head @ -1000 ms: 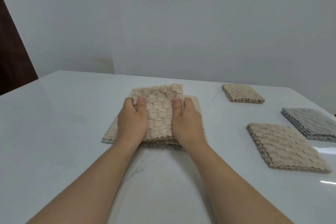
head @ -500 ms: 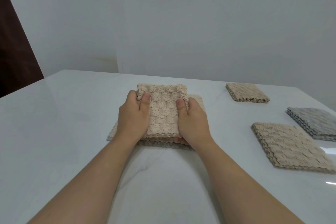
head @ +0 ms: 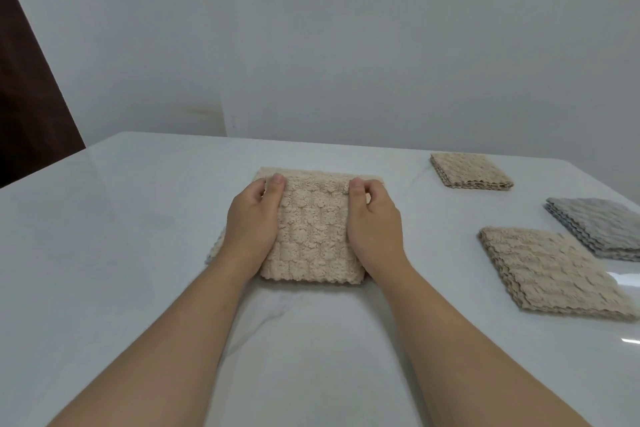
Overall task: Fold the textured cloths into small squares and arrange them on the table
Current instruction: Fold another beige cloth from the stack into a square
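A beige textured cloth (head: 313, 229) lies folded on the white table (head: 104, 236) in front of me. My left hand (head: 252, 222) grips its left edge and my right hand (head: 374, 222) grips its right edge, thumbs on top near the far corners. The folded-over layer lies flat over the lower layer, whose far edge and left corner peek out. Three folded squares lie to the right: a small beige one (head: 471, 170) at the back, a grey one (head: 599, 227), and a larger beige one (head: 550, 270) nearer me.
The table's left edge meets a dark brown panel (head: 31, 97). A pale wall (head: 346, 45) stands behind the table. Bare tabletop extends to the left and toward me.
Both hands have carried the near flap of the beige cloth forward and laid it down over the far part. The cloth now lies as a flatter square.
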The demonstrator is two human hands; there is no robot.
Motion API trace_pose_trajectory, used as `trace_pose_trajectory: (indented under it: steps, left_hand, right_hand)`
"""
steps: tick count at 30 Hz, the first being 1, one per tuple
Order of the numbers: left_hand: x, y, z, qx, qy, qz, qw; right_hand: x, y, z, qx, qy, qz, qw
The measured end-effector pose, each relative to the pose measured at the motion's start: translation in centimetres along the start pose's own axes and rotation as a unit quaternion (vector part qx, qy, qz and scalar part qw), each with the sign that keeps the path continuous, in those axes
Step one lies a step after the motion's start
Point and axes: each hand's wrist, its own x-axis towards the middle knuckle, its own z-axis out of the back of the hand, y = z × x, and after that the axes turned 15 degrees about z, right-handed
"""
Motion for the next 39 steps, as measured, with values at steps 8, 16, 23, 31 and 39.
trace_pose_trajectory:
  steps: [8, 16, 23, 31, 39]
  left_hand:
    - [0.1, 0.8, -0.8, 0.064, -0.043, 0.001, 0.997]
    - [0.4, 0.8, -1.0, 0.055, 0.003, 0.022, 0.998]
    - [0.7, 1.0, -0.7, 0.076, -0.049, -0.014, 0.996]
    - [0.3, -0.1, -0.7, 0.04, -0.018, -0.019, 0.999]
    - [2.6, -2.1, 2.0, 0.074, 0.077, 0.01, 0.994]
  right_hand:
    - [0.3, -0.9, -0.4, -0.008, -0.031, -0.046, 0.998]
    - [0.3, -0.6, -0.2, 0.078, -0.027, -0.112, 0.99]
    - [-0.9, 0.3, -1.0, 0.001, 0.034, 0.003, 0.999]
    - [-0.6, 0.2, -1.3, -0.035, 0.034, 0.01, 0.999]
    - [1.2, 2.1, -2.4, -0.085, 0.073, -0.012, 0.994]
